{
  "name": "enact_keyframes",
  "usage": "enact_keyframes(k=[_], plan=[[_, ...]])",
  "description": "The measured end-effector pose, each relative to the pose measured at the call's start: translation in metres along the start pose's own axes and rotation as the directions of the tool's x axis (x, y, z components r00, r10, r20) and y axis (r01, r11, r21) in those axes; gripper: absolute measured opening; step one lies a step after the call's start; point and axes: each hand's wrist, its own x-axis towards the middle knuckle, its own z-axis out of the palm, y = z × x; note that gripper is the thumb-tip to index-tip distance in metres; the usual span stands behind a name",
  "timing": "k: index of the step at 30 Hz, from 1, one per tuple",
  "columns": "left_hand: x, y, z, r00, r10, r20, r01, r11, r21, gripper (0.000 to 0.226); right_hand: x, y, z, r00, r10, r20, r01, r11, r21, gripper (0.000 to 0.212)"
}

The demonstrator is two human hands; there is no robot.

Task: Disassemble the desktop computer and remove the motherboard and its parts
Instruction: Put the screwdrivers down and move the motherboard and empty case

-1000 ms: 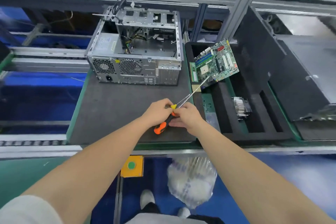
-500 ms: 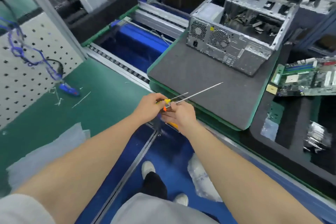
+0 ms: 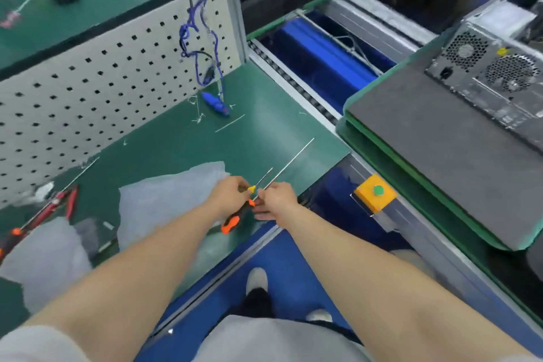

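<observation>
My left hand [image 3: 229, 194] grips a small screwdriver with a yellow collar [image 3: 251, 187]; its short shaft points up and right. My right hand [image 3: 276, 200] pinches the long thin shaft [image 3: 289, 162] of a second screwdriver just above its orange and black handle [image 3: 233, 220], which hangs below both hands. Both hands are together over the green side bench [image 3: 264, 126]. The open desktop computer case [image 3: 496, 70] stands at the far right on a grey foam mat [image 3: 440, 161], with its rear fan grilles facing me. No motherboard shows in this view.
A white pegboard [image 3: 88, 88] with a hanging blue cable [image 3: 202, 38] backs the bench. Red-handled pliers [image 3: 55, 204] and clear plastic bags [image 3: 164, 200] lie at the left. An orange box with a green button [image 3: 376, 192] sits on the rail beside a roller conveyor [image 3: 296, 82].
The view has swung left. Both hands carried the two screwdrivers from the foam mat to over the green side bench. The motherboard and its black tray have left the view.
</observation>
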Motion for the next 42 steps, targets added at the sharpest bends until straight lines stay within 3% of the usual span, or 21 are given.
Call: enact_keyframes(k=[5,9,14,17,20,25,30,34,37,42], plan=[[0.008,-0.041,-0.006,0.998,-0.064,-0.023,0.066,0.991,0.113,0.022,0.005,0.002,0.027,0.998,0.054,-0.031,-0.055,0.998,-0.032,0.008],[0.018,-0.067,-0.021,0.989,-0.132,-0.062,0.134,0.990,0.040,0.014,0.009,-0.002,0.044,0.996,0.075,-0.055,-0.078,0.995,-0.055,0.009],[0.030,-0.071,-0.028,0.998,-0.062,-0.034,0.062,0.998,0.008,0.005,0.012,-0.005,0.062,0.987,0.128,-0.093,-0.136,0.987,-0.085,0.023],[0.035,-0.072,-0.029,0.999,-0.036,-0.031,0.036,0.999,-0.005,0.009,0.016,-0.005,0.068,0.979,0.148,-0.138,-0.161,0.983,-0.088,0.019],[0.038,-0.072,-0.030,1.000,-0.023,-0.007,0.023,1.000,-0.006,0.011,0.020,-0.004,0.069,0.970,0.125,-0.207,-0.154,0.979,-0.131,0.012],[0.042,-0.054,-0.032,1.000,-0.007,-0.020,0.006,0.999,-0.035,0.022,0.018,0.000,0.065,0.979,0.057,-0.194,-0.093,0.978,-0.184,0.030],[0.054,0.005,-0.024,0.986,0.157,-0.052,-0.158,0.987,-0.025,0.023,0.009,-0.015,0.034,0.963,-0.097,-0.251,0.017,0.953,-0.303,0.030],[0.071,0.087,-0.003,0.954,0.299,-0.036,-0.300,0.953,-0.041,0.020,-0.001,-0.042,-0.033,0.905,-0.248,-0.345,0.104,0.917,-0.386,0.022],[0.076,0.162,0.017,0.914,0.406,-0.006,-0.406,0.913,-0.041,0.019,-0.017,-0.063,-0.102,0.841,-0.329,-0.429,0.132,0.895,-0.427,0.022],[0.080,0.288,0.048,0.777,0.630,-0.020,-0.629,0.777,0.021,0.022,-0.055,-0.084,-0.233,0.655,-0.467,-0.594,0.150,0.850,-0.504,0.019]])
